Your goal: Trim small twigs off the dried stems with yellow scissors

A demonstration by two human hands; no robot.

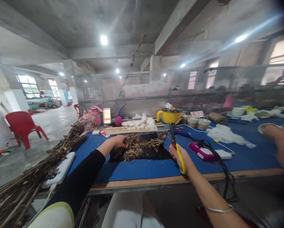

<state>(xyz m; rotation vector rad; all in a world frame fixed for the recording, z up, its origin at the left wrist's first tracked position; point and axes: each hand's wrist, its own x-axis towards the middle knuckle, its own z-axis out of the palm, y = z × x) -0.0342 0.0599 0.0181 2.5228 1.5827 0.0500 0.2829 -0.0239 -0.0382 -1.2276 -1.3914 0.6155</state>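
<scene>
Yellow-handled scissors, gripped in the right hand, should point away from the left hand clutching dried twigs

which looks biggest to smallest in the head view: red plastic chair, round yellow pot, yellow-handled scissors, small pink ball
1. red plastic chair
2. round yellow pot and yellow-handled scissors: not ranked against each other; the scissors are longer but thin, and nearer the camera
3. small pink ball

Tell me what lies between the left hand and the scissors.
Head view: a pile of dried cuttings on a black mat spans from left hand to scissors.
</scene>
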